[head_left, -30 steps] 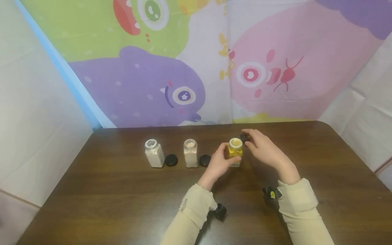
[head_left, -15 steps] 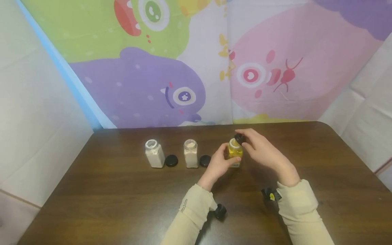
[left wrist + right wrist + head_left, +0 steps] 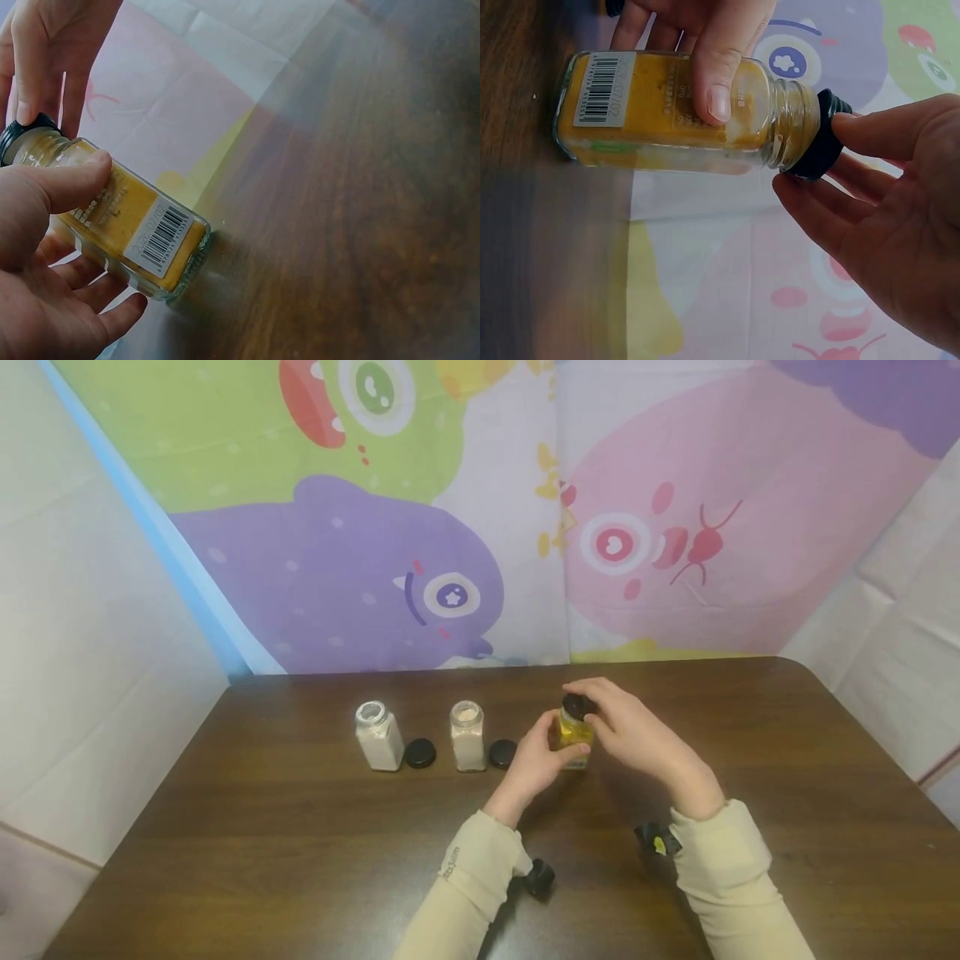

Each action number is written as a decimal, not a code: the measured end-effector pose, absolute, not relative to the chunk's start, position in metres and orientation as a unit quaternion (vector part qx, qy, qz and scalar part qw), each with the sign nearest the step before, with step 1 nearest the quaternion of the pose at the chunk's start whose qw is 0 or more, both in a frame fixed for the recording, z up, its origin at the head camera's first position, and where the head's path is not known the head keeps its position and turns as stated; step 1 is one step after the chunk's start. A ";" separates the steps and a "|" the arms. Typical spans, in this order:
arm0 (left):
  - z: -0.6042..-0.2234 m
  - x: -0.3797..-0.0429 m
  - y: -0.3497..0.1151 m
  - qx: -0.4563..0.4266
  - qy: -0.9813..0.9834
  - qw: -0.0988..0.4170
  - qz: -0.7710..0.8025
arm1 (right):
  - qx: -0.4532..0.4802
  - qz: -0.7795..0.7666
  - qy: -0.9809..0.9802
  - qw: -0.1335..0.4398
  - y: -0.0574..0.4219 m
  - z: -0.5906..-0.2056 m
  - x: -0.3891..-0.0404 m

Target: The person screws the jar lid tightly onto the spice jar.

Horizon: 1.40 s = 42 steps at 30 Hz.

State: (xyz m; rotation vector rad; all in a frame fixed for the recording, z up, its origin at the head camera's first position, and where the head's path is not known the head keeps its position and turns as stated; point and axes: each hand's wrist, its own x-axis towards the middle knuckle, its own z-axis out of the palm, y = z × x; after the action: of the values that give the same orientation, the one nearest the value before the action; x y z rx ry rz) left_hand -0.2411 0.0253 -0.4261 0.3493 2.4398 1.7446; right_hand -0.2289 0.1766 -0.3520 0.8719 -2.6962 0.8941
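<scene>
A square glass spice jar (image 3: 652,97) of yellow powder with a barcode label stands on the table. My left hand (image 3: 536,760) grips its body, thumb across the near face and fingers behind. With thumb and fingers, my right hand (image 3: 637,727) holds a black lid (image 3: 821,139) at the jar's mouth. In the right wrist view the lid sits tilted on the rim, with neck threads showing below it. The left wrist view also has the lid (image 3: 30,131) at the neck under the right fingers.
To the left stand two uncapped glass jars, one with white powder (image 3: 382,745) and one with pale beige powder (image 3: 468,743). Black lids (image 3: 419,752) lie beside them, one partly behind my left hand. A printed cloth (image 3: 360,577) hangs behind the brown table (image 3: 300,843).
My right hand has moved left with the black lid, from beside the yellow jar to over its mouth. The left hand keeps its grip on the jar.
</scene>
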 end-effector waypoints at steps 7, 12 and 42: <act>-0.428 -0.243 0.027 0.119 0.808 0.055 0.575 | 0.295 0.294 -0.905 0.083 0.174 -0.352 -0.229; -0.429 -0.244 0.027 0.120 0.808 0.055 0.574 | 0.293 0.287 -0.908 0.085 0.173 -0.353 -0.229; -0.428 -0.242 0.025 0.114 0.816 0.056 0.564 | 0.257 0.271 -0.922 0.101 0.173 -0.356 -0.233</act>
State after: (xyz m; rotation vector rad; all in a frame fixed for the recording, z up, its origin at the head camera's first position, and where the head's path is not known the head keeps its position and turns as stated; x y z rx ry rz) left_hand -0.2422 0.0254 -0.4277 0.3462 2.4749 1.7110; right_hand -0.2331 0.1727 -0.3560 0.7589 -2.7231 0.8014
